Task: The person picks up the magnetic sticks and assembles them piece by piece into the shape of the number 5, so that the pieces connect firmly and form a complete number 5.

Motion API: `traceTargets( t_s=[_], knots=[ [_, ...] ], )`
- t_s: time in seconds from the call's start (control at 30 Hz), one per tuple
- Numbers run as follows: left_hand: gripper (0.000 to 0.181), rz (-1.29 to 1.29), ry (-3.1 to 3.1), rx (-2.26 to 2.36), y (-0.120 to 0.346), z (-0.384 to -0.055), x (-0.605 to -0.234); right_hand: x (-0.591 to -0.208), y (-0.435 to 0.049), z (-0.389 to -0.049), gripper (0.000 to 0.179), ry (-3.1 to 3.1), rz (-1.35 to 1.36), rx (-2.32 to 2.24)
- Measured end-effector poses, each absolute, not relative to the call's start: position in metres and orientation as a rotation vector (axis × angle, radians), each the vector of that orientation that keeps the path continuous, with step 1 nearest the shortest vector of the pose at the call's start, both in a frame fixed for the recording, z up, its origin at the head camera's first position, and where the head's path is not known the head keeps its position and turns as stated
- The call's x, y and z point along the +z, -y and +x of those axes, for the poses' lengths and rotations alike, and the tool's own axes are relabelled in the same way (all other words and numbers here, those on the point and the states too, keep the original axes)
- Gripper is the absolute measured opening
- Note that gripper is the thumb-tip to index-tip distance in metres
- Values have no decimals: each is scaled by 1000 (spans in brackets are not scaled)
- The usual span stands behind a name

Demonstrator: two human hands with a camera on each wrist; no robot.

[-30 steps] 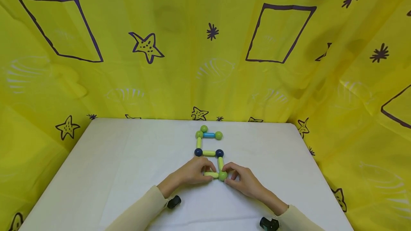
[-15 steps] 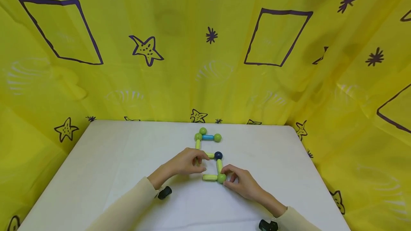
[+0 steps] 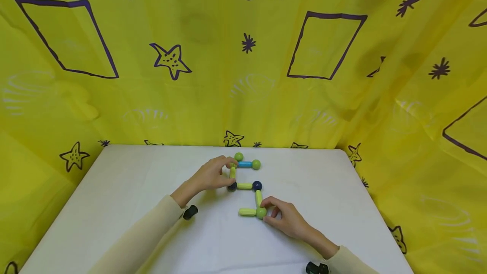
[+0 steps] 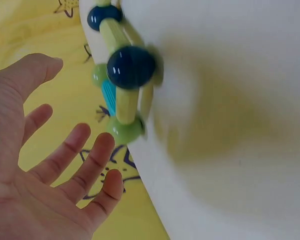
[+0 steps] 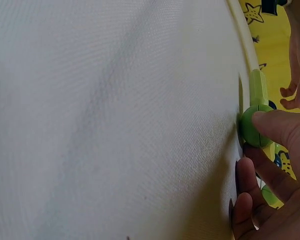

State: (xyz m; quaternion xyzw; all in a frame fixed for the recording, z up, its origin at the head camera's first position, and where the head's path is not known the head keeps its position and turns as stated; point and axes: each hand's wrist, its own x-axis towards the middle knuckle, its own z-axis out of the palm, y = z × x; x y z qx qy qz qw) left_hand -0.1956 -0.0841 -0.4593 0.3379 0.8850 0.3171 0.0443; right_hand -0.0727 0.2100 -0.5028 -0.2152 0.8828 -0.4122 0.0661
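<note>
Magnetic balls and rods lie joined in an S-like zigzag on the white table. My right hand (image 3: 287, 218) pinches the lower green ball (image 3: 261, 213) between thumb and index finger; a yellow-green rod (image 3: 247, 212) juts left from it. My left hand (image 3: 208, 175) is over the upper left of the zigzag, partly covering a green corner ball and a dark blue ball (image 4: 131, 67). In the left wrist view its fingers are spread, with nothing held. A blue rod (image 3: 245, 164) runs from that corner to another green ball (image 3: 256, 164). Behind the corner sits one more green ball (image 3: 238, 156).
A second dark blue ball (image 3: 257, 186) joins the middle rod (image 3: 244, 186) and the lower upright rod (image 3: 258, 198). The white tabletop (image 3: 323, 189) ends at a yellow patterned curtain (image 3: 213, 109) at the back and sides.
My left hand has let go of the lower rod and moved up and left to the upper corner of the zigzag. The right hand stays at the lower green ball.
</note>
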Motion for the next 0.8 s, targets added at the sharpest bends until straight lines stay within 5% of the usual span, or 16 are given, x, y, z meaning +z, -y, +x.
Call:
traceTargets(
  t_s=[0.8],
  knots=[
    [49, 827, -2632, 1077, 60, -260, -477, -508, -211, -71, 31, -2691, -652, -1262]
  ],
)
